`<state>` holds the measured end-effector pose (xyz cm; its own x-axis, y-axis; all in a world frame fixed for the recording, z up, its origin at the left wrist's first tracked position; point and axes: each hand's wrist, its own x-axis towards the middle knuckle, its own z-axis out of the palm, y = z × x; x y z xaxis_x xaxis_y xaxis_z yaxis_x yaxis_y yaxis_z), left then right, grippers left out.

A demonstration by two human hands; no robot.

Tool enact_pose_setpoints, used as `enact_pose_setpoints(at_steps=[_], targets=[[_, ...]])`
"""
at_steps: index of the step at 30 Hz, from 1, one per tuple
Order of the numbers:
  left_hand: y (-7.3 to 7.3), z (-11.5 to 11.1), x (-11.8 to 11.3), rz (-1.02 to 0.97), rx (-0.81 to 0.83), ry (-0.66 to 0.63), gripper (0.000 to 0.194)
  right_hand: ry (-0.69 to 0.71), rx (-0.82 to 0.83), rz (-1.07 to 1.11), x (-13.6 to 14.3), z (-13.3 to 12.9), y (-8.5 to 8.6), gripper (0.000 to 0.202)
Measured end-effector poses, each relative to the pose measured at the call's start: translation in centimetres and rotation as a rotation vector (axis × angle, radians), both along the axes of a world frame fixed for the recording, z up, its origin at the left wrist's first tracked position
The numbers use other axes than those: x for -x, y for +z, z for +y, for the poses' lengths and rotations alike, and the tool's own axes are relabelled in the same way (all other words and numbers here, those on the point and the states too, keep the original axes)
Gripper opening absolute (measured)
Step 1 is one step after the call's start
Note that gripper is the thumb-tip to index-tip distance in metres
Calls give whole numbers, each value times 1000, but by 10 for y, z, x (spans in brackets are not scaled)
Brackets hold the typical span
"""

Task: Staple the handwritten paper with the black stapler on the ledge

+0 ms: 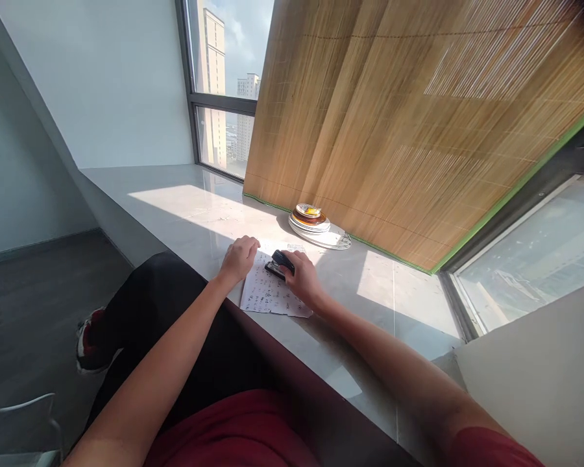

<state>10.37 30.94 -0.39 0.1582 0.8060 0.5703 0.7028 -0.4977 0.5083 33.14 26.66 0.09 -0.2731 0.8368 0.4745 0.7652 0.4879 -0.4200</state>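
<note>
My right hand is wrapped round a black stapler, whose front end points up and left over a white sheet of paper. The sheet lies flat on the pale sill, covered in rows of dark handwritten marks, with a ragged lower edge. At the sheet's upper left edge, my left hand is closed, its fingers curled down against the paper. Its fingertips are partly hidden. Under my right hand, part of the sheet and the stapler's rear end are covered.
A stack of plates and small dishes stands beyond the paper, against a bamboo blind. The pale tiled sill is crossed by bright sunlight. Its front edge runs close to my legs. Windows are at the left back and far right.
</note>
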Motion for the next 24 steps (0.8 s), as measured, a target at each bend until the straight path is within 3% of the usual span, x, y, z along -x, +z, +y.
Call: enact_pose_setpoints(at_steps=[3, 8, 15, 20, 24], targets=[[-10, 5, 11, 7, 92, 94, 29, 12, 56, 8, -4, 3, 6, 31], [-17, 7, 12, 25, 185, 83, 29, 35, 253, 57, -26, 17, 15, 25], [-22, 7, 13, 178, 171, 106, 25, 94, 197, 189, -23, 19, 2, 28], [-22, 6, 13, 196, 190, 103, 25, 70, 269, 75, -21, 21, 10, 22], [-20, 4, 12, 187, 211, 98, 21, 134, 534, -59, -39, 24, 28, 18]])
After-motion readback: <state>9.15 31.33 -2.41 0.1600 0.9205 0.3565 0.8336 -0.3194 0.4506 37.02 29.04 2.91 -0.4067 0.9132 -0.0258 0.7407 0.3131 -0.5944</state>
